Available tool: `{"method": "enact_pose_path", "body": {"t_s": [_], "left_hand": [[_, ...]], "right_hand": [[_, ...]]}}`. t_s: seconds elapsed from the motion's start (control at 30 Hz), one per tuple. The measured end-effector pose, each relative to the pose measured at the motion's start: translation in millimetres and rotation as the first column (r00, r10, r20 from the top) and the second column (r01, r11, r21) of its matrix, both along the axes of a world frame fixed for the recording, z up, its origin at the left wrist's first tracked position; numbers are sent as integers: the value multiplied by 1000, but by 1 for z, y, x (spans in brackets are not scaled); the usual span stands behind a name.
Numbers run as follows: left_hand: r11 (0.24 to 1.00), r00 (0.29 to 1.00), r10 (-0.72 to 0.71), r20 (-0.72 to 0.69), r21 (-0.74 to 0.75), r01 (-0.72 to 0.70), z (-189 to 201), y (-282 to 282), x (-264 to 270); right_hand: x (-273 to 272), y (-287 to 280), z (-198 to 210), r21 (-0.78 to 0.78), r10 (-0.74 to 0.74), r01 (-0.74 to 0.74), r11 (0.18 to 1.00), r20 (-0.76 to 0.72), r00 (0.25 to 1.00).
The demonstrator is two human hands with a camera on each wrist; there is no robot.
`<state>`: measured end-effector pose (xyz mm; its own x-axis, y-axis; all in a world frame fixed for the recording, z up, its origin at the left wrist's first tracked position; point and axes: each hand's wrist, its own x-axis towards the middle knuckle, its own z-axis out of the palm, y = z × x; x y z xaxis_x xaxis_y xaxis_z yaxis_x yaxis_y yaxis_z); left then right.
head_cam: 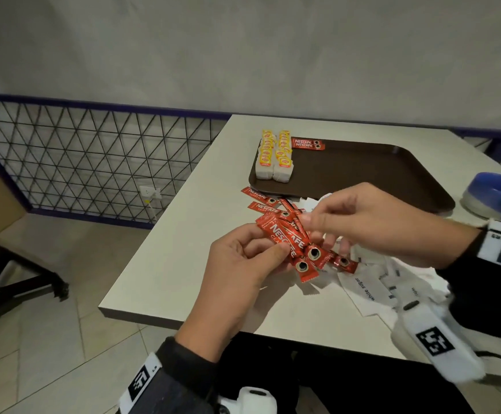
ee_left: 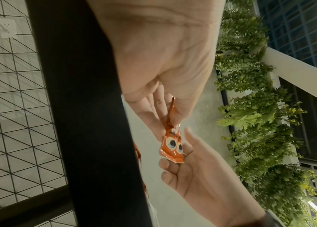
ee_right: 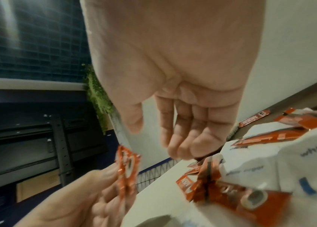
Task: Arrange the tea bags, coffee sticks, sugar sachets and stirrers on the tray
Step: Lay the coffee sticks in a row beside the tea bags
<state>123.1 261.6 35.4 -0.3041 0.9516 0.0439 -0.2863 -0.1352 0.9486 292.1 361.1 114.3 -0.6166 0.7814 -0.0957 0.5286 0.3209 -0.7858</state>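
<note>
My left hand (head_cam: 276, 252) pinches a small bunch of red coffee sticks (head_cam: 291, 243) above the table's front left part; the wrist view shows the bunch (ee_left: 173, 147) held between thumb and fingers. My right hand (head_cam: 318, 225) hovers just right of the bunch, fingers relaxed and empty (ee_right: 173, 138). On the brown tray (head_cam: 377, 180), two rows of yellow-tagged tea bags (head_cam: 273, 156) fill the left end, with two coffee sticks (head_cam: 307, 144) beside them. More coffee sticks (head_cam: 261, 198) lie loose on the table. White sugar sachets (head_cam: 368, 291) are heaped under my right wrist.
A blue and white round container (head_cam: 494, 192) stands at the tray's right. The table's front edge (head_cam: 142, 312) runs close below my left hand, its left edge beside a wire mesh fence (head_cam: 94, 156). A dark chair base (head_cam: 19, 273) stands on the floor at left.
</note>
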Motion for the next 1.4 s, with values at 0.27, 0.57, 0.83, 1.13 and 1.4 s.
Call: {"method": "enact_pose_path", "body": {"t_s": [0.27,0.57,0.83,1.13,1.4], "left_hand": [[996,997,45,55,-76,-40,4,-1,2],[995,998,47,29,-87,-44,11,-3,3],[995,993,53,101,-85,-45,11,-3,4],[995,991,82,110,-67,-75,12,-2,2],[997,973,65,222,-54,-54,10,-1,2]], "right_hand": [[-33,33,-5,341,-112,-95,935,542,833],[-33,34,-6,333,-118,-94,938,563,818],[-22,15,9,238,112,-187,953,299,948],[-18,7,6,-33,183,-182,983,34,982],[-12,9,5,-78,187,-189,979,-36,982]]}}
